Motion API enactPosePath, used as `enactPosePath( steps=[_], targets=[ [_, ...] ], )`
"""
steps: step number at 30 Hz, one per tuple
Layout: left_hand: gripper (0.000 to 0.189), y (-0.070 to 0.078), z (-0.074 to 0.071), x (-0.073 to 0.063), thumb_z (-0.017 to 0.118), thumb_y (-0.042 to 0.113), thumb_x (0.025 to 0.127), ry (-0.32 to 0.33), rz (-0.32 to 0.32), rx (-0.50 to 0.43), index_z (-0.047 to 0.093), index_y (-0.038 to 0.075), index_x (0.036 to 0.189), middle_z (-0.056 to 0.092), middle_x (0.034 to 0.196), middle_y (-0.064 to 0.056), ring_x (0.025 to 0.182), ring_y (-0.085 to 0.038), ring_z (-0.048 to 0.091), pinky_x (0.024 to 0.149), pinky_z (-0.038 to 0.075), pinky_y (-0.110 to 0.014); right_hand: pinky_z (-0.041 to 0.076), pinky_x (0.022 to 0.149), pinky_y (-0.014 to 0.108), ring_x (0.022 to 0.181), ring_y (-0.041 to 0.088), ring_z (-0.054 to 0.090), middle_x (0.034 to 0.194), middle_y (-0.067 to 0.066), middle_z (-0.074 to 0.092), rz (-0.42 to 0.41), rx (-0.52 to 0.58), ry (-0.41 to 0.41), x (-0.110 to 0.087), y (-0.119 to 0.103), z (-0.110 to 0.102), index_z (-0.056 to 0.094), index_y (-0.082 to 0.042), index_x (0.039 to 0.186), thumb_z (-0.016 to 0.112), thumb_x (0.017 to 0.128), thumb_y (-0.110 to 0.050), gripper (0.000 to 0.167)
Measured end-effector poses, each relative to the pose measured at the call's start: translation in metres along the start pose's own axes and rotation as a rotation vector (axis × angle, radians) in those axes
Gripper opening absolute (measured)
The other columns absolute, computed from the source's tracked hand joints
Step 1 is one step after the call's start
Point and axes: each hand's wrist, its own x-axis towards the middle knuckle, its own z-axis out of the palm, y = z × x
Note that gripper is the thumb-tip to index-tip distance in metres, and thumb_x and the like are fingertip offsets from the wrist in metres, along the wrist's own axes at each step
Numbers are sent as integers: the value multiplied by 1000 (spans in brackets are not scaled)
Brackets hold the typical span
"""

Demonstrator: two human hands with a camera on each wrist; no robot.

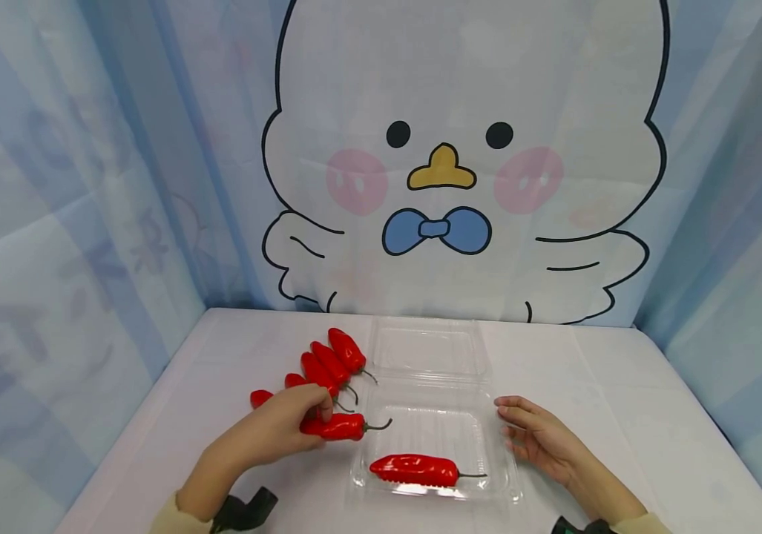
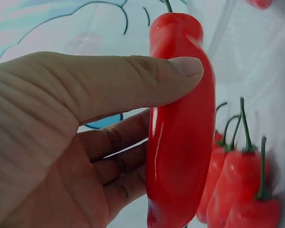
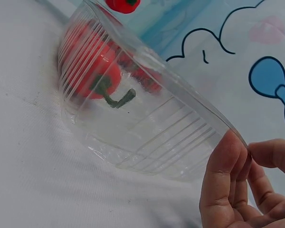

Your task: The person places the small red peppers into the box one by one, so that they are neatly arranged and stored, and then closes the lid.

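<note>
My left hand (image 1: 280,424) pinches a red chili pepper (image 1: 346,427) between thumb and fingers, its green stem pointing right toward a clear plastic clamshell container (image 1: 434,423). In the left wrist view, the thumb lies across the held pepper (image 2: 180,137) near its stem end. One red pepper (image 1: 414,469) lies sideways in the near part of the container's base. On the right, my right hand (image 1: 544,445) pinches the container's rim, thumb and fingers meeting at its edge in the right wrist view.
Several more red peppers (image 1: 347,350) lie in a slanting row on the white table (image 1: 594,386), left of the container. The container's open lid (image 1: 429,348) lies flat behind its base. A curtain with a cartoon bird (image 1: 447,89) rises behind the table.
</note>
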Motion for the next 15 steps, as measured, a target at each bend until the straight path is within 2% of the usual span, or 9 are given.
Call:
enactPosePath(
  steps=[6,15],
  targets=[
    [39,11,8,10,93,16,75,-10,62,-5,61,22,97,60,88,11,84,-11,57,73,54,-22,59,72,18,81,2,61,101,-10,60,-4,-15,0,0,1,0,61,-22,113,58,106,-19,8],
    [38,26,20,26,93,18,76,-42,98,2,61,24,96,62,91,11,85,-8,57,74,54,-19,59,72,18,81,2,61,103,-9,60,-5,-17,-4,2,2,1,61,-22,114,57,106,-19,9]
  ],
)
